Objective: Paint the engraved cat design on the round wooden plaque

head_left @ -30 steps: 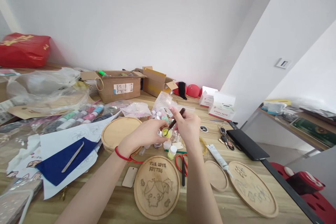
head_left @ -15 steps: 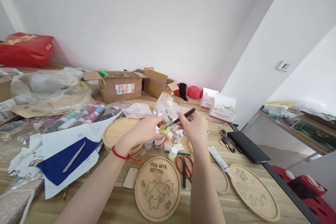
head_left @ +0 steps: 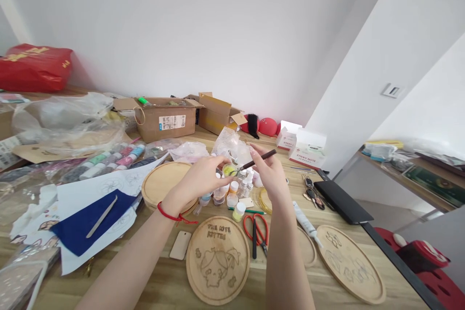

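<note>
My left hand (head_left: 209, 172) is closed around a small clear jar (head_left: 228, 170) of yellow-green material, held above a cluster of little bottles. A slim tool with a dark brown handle and a thin metal end, like a small spatula (head_left: 266, 153), is pinched in my right hand (head_left: 269, 169). Its metal tip is at the jar's mouth; whether it touches the contents I cannot tell. Below the hands stands a white-capped jar (head_left: 239, 211) of yellow-green material. Closer to me lies a round wooden plate (head_left: 218, 261) with a kitten drawing and lettering.
Orange-handled scissors (head_left: 262, 230) and a black pen-like stick lie right of the plate. A stack of wooden plates (head_left: 160, 184) and a blue cloth (head_left: 90, 223) with tweezers are leftward. Another drawn plate (head_left: 350, 266), a white tube (head_left: 306, 223) and a black case (head_left: 343, 202) are rightward.
The spatula has shifted slightly right and its tip has come back toward the jar's near right edge. The jar tilts a little more; both hands keep their grips.
</note>
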A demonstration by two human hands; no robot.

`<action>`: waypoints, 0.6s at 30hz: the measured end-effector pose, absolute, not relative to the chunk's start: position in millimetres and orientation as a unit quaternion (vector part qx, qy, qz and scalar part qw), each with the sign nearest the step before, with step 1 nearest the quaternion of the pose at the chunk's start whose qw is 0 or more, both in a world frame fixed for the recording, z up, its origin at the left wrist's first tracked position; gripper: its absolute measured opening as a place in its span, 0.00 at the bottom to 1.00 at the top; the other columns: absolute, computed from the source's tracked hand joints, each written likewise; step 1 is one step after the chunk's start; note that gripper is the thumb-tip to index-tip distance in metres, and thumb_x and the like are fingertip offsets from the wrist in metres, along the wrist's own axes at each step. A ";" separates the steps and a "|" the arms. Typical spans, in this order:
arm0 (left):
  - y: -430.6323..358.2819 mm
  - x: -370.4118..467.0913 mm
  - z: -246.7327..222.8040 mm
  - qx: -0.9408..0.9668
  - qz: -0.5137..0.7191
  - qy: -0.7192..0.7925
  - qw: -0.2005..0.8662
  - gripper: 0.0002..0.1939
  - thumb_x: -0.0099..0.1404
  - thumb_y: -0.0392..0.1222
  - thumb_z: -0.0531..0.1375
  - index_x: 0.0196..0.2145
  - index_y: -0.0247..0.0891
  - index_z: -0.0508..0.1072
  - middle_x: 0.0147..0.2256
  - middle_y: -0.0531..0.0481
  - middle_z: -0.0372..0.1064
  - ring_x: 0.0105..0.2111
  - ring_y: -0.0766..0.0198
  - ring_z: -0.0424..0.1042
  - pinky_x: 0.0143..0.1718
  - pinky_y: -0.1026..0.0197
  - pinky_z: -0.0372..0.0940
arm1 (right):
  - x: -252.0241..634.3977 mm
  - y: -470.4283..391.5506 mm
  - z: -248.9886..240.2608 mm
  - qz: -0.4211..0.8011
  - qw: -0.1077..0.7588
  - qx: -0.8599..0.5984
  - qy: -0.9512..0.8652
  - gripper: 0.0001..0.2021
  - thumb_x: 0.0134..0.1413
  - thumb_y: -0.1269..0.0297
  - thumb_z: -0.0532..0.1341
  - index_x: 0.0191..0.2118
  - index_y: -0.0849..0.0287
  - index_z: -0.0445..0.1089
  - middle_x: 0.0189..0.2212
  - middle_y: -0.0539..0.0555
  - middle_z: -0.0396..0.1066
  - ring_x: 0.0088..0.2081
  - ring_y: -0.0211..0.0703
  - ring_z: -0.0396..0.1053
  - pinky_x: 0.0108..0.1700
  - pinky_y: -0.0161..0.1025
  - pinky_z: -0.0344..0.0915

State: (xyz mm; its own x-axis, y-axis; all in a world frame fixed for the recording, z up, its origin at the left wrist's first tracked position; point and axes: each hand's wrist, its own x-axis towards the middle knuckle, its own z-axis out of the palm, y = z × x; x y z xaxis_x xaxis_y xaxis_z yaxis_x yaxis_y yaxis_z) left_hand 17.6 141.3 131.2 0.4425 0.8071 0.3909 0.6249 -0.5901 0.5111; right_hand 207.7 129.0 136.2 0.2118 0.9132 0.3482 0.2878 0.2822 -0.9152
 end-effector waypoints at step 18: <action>143.8 21.1 126.6 0.818 0.334 0.421 0.203 0.29 0.60 0.54 0.64 0.57 0.45 0.68 0.50 0.48 0.74 0.47 0.53 0.73 0.47 0.56 0.67 | 198.5 134.9 133.7 0.464 0.623 -0.454 -0.437 0.12 0.56 0.61 0.62 0.43 0.63 0.73 0.39 0.60 0.80 0.41 0.49 0.79 0.43 0.41 0.76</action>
